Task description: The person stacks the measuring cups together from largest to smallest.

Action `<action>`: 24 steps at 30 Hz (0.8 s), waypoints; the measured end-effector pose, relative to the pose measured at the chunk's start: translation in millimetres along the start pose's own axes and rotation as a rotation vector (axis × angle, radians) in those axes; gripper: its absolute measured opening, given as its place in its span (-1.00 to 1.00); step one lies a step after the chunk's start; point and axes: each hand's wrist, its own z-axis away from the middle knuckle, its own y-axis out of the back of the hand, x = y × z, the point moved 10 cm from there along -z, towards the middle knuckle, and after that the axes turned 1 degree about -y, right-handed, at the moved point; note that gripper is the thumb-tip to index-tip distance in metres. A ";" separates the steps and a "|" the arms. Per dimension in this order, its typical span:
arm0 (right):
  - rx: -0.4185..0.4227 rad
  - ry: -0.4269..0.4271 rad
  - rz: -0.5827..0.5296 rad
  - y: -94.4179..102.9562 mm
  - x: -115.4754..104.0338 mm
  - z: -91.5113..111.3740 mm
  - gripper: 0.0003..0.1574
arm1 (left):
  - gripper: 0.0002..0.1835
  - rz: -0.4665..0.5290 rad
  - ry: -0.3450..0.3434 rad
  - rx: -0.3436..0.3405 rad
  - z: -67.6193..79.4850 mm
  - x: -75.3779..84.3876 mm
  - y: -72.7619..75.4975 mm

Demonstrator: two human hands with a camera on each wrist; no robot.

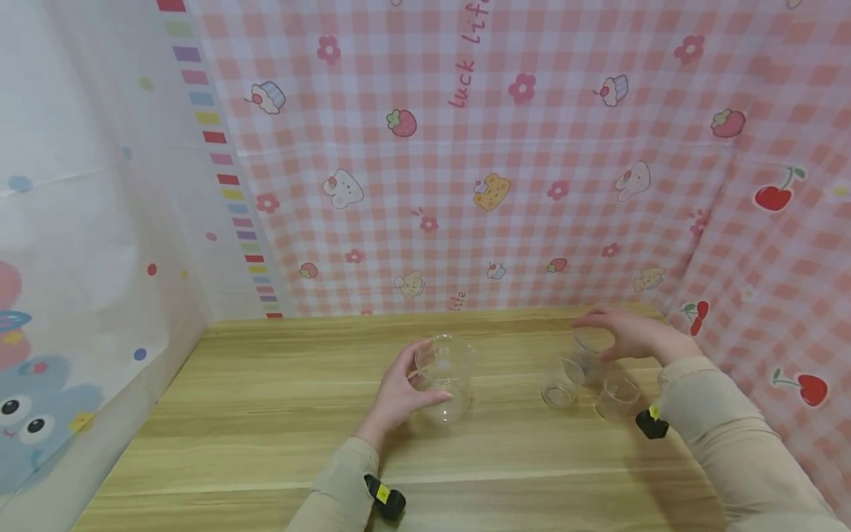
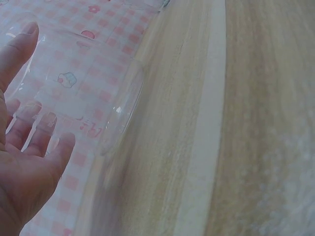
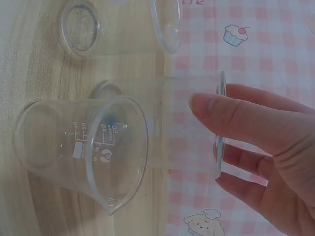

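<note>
The left hand [image 1: 404,389] holds the big beaker [image 1: 459,375] near the middle of the desk [image 1: 266,414], fingers spread wide round its wall. At 3 o'clock from it, the right hand [image 1: 628,336] pinches the rim of the rear beaker [image 1: 588,360], thumb on one side and fingers on the other. The left beaker [image 1: 563,375] is just beside that at about 8 o'clock, the front beaker [image 1: 618,403] at 5, so any lift is best made straight up, with light, even pressure on the rim and the left hand steady
</note>
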 end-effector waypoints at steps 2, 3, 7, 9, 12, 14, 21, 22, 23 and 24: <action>0.019 -0.007 -0.001 0.7 3.0 0.1 -0.19 | -0.02 0.003 -0.001 0.007 -2.7 -8.7 0.3; 0.027 -0.013 0.004 1.0 4.5 0.2 -0.20 | -0.02 0.006 -0.004 0.009 -4.0 -13.0 0.4; 0.052 -0.034 0.038 2.3 8.0 1.0 -0.20 | 0.00 0.012 -0.009 0.014 -7.1 -24.3 0.5; 0.060 -0.054 0.048 3.1 9.0 1.6 -0.20 | -0.01 0.017 -0.016 0.013 -7.1 -24.4 0.5; 0.071 -0.084 0.062 4.2 10.8 2.5 -0.19 | -0.01 0.021 -0.021 0.012 -7.1 -24.4 0.2; 0.078 -0.106 0.066 5.0 12.3 3.3 -0.18 | -0.01 0.023 -0.023 0.013 -7.3 -24.3 0.1; 0.177 -0.117 0.076 16.7 11.8 8.5 -0.21 | -0.01 0.027 -0.028 0.016 -7.4 -24.3 0.6; 0.186 -0.116 0.088 18.6 11.8 8.7 -0.20 | -0.02 0.026 -0.028 0.016 -7.4 -24.4 0.7; 0.198 -0.112 0.098 20.6 11.6 8.6 -0.19 | -0.02 0.024 -0.025 0.017 -7.4 -24.5 0.9; 0.208 -0.113 0.104 22.6 11.4 8.6 -0.18 | -0.02 0.021 -0.024 0.017 -7.6 -24.8 1.0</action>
